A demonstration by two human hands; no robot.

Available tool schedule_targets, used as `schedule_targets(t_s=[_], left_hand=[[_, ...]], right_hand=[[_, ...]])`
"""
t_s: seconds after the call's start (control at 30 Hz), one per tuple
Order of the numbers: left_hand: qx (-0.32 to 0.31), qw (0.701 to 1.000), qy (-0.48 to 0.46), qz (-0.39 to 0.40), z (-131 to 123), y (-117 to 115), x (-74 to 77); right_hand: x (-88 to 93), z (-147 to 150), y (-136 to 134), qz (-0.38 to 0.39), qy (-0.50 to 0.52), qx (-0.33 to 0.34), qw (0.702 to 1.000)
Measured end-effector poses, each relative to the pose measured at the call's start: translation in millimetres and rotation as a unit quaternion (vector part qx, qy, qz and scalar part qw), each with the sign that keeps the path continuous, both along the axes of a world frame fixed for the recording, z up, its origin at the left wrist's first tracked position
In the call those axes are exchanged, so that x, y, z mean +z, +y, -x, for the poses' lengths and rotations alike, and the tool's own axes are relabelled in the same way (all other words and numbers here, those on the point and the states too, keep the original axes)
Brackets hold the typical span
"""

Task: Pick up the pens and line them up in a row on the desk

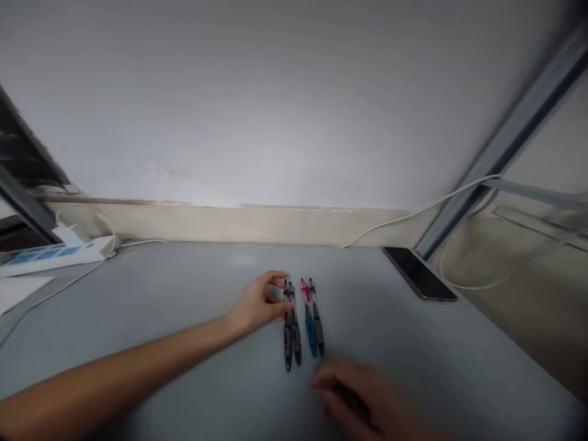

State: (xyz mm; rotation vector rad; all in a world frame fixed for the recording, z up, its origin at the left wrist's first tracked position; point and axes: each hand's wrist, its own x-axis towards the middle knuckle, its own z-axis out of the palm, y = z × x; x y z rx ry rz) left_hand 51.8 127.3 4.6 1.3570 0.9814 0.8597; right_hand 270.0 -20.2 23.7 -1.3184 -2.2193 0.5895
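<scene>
Grey surface (pixel 184 275) out front, and nearest on it, the right hand (pixel 356 389): blurred, cut off by the bottom edge, loosely curled with a gap between thumb and finger. Just beyond its fingertips lie the near ends of a blue pen (pixel 309 327) with a red top and a grey pen (pixel 317 321), side by side. To their left, another pair, the dark outer pen (pixel 287 343) and dark inner pen (pixel 296 340). All four point nearly straight away, and here's the left hand (pixel 257 304) coming across from the left, closest to that dark pair! Its grip is narrow, thumb overlapping their upper barrels; whether it's pinching or only touching, I can't tell. Far right, a phone (pixel 419 274); behind everything, the pale wall (pixel 275 122).
</scene>
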Motion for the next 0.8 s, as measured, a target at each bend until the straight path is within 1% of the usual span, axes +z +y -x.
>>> schedule_targets(t_s=[0.1, 0.23, 0.37, 0.47, 0.53, 0.63, 0.7, 0.8], left_hand=[[0.002, 1.000, 0.009, -0.012, 0.6, -8.2, 0.3], [-0.004, 1.000, 0.016, -0.008, 11.2, -31.7, -2.3], [-0.013, 1.000, 0.017, -0.012, 31.3, -63.2, -10.6], [-0.044, 0.999, -0.014, 0.003, 44.3, -81.2, -20.5], [-0.064, 0.997, -0.025, 0.022, 48.7, -88.1, -28.0], [-0.072, 0.996, -0.055, 0.010, 50.0, -93.3, -36.0], [-0.088, 0.995, -0.050, 0.000, 50.2, -95.5, -35.8], [-0.121, 0.992, -0.037, 0.007, 52.0, -99.1, -29.3]], right_hand=[[-0.5, -1.1, 9.8, -0.036, -0.002, 0.005, 0.999], [-2.9, -4.4, 24.3, -0.110, -0.013, 0.011, 0.994], [-10.2, -5.7, 35.1, -0.190, -0.044, 0.052, 0.979], [-18.1, -5.2, 37.9, -0.247, -0.084, 0.081, 0.962], [-22.7, -4.5, 38.5, -0.279, -0.108, 0.086, 0.950], [-28.1, -3.7, 40.2, -0.327, -0.124, 0.091, 0.932], [-30.2, -3.6, 42.3, -0.355, -0.123, 0.094, 0.922], [-29.3, -3.8, 44.5, -0.377, -0.119, 0.101, 0.913]])
